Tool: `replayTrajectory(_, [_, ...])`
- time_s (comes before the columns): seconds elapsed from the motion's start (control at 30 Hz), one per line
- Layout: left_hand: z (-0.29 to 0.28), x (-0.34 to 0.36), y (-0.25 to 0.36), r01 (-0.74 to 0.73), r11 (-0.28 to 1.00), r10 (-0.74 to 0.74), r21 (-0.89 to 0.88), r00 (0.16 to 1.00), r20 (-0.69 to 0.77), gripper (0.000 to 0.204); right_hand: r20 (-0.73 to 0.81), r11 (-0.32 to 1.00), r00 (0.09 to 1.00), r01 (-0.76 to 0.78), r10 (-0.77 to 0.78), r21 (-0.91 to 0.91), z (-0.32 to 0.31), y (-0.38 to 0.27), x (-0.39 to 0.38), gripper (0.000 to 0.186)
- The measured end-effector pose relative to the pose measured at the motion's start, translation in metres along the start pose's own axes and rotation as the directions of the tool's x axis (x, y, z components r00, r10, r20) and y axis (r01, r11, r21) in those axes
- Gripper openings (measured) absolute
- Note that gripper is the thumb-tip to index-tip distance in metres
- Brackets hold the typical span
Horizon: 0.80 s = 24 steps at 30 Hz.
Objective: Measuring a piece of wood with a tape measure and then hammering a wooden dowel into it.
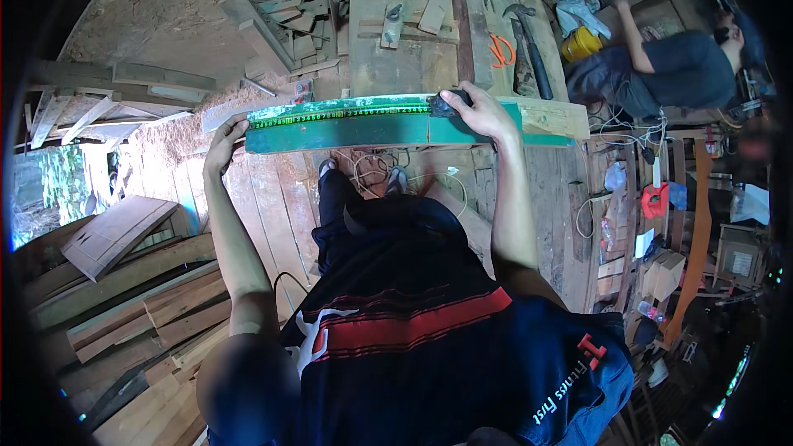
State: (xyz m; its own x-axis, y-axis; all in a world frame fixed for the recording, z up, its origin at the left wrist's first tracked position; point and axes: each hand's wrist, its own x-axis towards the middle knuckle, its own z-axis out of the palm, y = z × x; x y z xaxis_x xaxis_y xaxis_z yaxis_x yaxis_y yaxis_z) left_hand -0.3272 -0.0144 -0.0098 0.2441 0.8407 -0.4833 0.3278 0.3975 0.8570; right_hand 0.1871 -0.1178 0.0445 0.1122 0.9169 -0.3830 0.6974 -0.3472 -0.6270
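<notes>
Long green-painted wooden board (347, 135): is lying crosswise in front of the person and is serving as landmark for all entries below.

Narrow yellow measuring-tape blade with dark markings (339, 113): is running along the board's upper face, from its left end toward its right part.

Boxy black tape-measure case (450, 104): is sitting on the board, right of its middle.

Left hand (225, 142): is holding the blade's outer end in a narrow pinch, at the board's left end.

Right hand (483, 114): is closing around the case, above the board's right part.

Claw hammer with a dark handle (533, 49): is lying beyond the board's right part.

Orange-handled scissors (501, 50): are lying beyond the board, just left of the hammer.

Heap of pale wood offcuts (289, 21): is lying beyond the board's left part.

Co-worker in a dark shirt (677, 66): is bending beyond the board's right end, well apart.
</notes>
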Motion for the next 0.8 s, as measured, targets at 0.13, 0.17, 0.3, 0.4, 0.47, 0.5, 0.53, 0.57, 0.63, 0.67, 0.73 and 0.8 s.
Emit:
replayTrajectory(0.13, [-0.003,0.002,-0.003,-0.001,1.0,0.001,0.011,1.0,-0.003,0.039,-0.009,1.0,1.0,0.01,-0.01,0.02,0.002,0.0,-0.001,0.08])
replayTrajectory(0.17, [-0.003,0.002,-0.004,-0.001,1.0,0.001,0.013,1.0,0.001,0.039,-0.018,1.0,1.0,0.009,-0.008,0.029,0.003,0.0,-0.002,0.079])
replayTrajectory(0.3, [-0.006,-0.001,-0.009,-0.01,1.0,0.01,0.013,1.0,0.021,0.039,0.002,0.999,1.0,0.002,-0.002,0.047,0.008,-0.003,-0.004,0.079])
replayTrajectory(0.4, [-0.004,-0.003,-0.01,-0.001,1.0,0.001,0.011,1.0,0.013,0.038,-0.054,0.999,0.997,0.049,-0.048,0.013,0.015,0.002,-0.003,0.063])
replayTrajectory(0.47, [-0.003,-0.004,-0.008,-0.003,1.0,0.003,0.012,1.0,0.01,0.038,-0.054,0.998,0.997,0.054,-0.054,0.013,0.012,-0.002,-0.003,0.063])
replayTrajectory(0.5, [-0.002,-0.004,-0.009,-0.004,1.0,0.003,0.003,1.0,0.007,0.038,-0.053,0.998,0.997,0.055,-0.054,0.014,0.012,-0.003,-0.004,0.063])
replayTrajectory(0.53, [-0.002,-0.003,-0.009,-0.008,1.0,0.008,-0.008,1.0,0.003,0.038,-0.029,0.999,0.999,0.042,-0.042,0.009,0.009,-0.005,-0.004,0.07])
replayTrajectory(0.57, [-0.002,0.0,-0.01,-0.01,1.0,0.01,-0.008,1.0,0.002,0.038,-0.004,1.0,1.0,0.027,-0.027,0.004,0.007,-0.007,-0.004,0.077])
replayTrajectory(0.63, [-0.001,0.006,-0.009,-0.011,1.0,0.01,-0.02,1.0,-0.012,0.037,-0.017,1.0,1.0,0.024,-0.024,0.004,0.004,-0.006,-0.001,0.077])
replayTrajectory(0.67, [0.0,0.01,-0.007,-0.018,1.0,0.018,-0.021,1.0,-0.01,0.037,-0.031,1.0,0.999,0.02,-0.02,0.006,0.002,-0.006,0.0,0.076])
replayTrajectory(0.73, [0.0,0.012,0.0,-0.042,0.998,0.042,-0.042,0.999,0.008,0.039,-0.03,0.999,0.998,0.053,-0.052,0.005,-0.004,-0.008,-0.002,0.076])
replayTrajectory(0.8, [-0.016,0.009,-0.009,-0.083,0.995,0.082,-0.046,0.996,-0.033,0.046,-0.006,0.992,0.993,0.121,-0.121,0.02,-0.006,-0.014,0.005,0.076])
